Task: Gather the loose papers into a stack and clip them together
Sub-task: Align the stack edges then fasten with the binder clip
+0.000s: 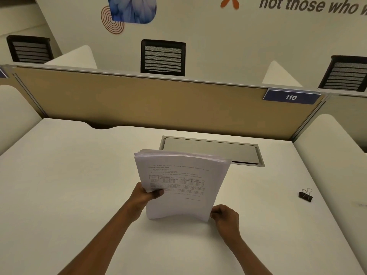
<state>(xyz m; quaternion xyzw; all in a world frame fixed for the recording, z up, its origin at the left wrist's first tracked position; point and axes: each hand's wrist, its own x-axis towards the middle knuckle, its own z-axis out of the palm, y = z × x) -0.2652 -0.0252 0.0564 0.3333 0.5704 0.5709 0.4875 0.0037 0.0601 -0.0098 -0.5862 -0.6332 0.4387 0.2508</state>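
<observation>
Left hand [148, 195] and right hand [224, 216] pinch the paper stack [182, 185] upright; tap it flush on the desk [79, 175] before clipping

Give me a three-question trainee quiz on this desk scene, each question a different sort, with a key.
1. True or false: the binder clip is clamped on the paper stack.
2. Where does the right hand grip the stack? A) top edge B) lower right corner C) nowhere, it hangs free.
3. Fill in: the blue plate on the partition reads ___.

Key
1. False: the clip lies on the desk, to the right of the stack and apart from it.
2. B.
3. 110.
</observation>
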